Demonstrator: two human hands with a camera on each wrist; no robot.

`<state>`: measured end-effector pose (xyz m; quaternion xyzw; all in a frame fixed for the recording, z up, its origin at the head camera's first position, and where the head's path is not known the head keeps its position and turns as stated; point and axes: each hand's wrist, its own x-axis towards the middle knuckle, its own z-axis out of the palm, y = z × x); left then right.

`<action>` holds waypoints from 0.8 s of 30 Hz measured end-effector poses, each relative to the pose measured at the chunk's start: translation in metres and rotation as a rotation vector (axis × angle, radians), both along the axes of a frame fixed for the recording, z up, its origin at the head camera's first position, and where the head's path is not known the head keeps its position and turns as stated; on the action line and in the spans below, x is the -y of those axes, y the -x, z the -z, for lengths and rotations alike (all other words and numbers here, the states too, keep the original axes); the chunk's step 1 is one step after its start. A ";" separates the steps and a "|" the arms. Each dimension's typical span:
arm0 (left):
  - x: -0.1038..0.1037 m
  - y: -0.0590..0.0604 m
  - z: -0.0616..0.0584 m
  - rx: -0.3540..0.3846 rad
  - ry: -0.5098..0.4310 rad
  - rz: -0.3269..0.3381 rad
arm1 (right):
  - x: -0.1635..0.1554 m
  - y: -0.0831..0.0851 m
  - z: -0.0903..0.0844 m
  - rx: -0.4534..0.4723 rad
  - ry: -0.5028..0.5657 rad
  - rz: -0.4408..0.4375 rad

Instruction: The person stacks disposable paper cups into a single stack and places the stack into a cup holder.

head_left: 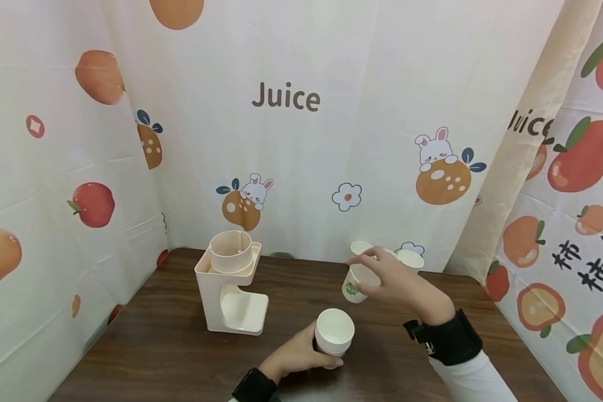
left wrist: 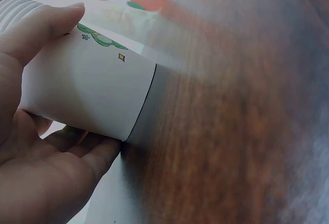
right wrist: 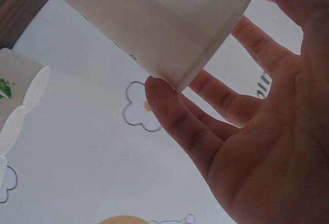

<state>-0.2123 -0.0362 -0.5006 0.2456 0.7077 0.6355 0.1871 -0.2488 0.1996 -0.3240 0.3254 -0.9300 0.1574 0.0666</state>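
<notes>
On the near side of the table, my left hand [head_left: 298, 353] grips a stack of white paper cups [head_left: 334, 335], with open mouths upward. The left wrist view shows thumb and fingers around that stack [left wrist: 97, 85], its several rims nested, and a green print on the side. Farther back, my right hand [head_left: 394, 278] holds a single white paper cup [head_left: 353, 287] with a green print. In the right wrist view, the fingers reach around the wide end of this cup [right wrist: 159, 23]. Behind the right hand stand more white paper cups [head_left: 411, 260], partly hidden by it.
A cream-coloured appliance [head_left: 231, 296] with a round hopper [head_left: 231, 252] and a flat base stands at the left of the brown wooden table [head_left: 151, 329]. Printed fabric curtains [head_left: 301, 145] close off the back and both sides.
</notes>
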 end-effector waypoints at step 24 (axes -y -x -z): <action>-0.001 0.000 -0.001 -0.009 0.025 0.000 | 0.015 -0.052 -0.005 0.040 0.099 -0.196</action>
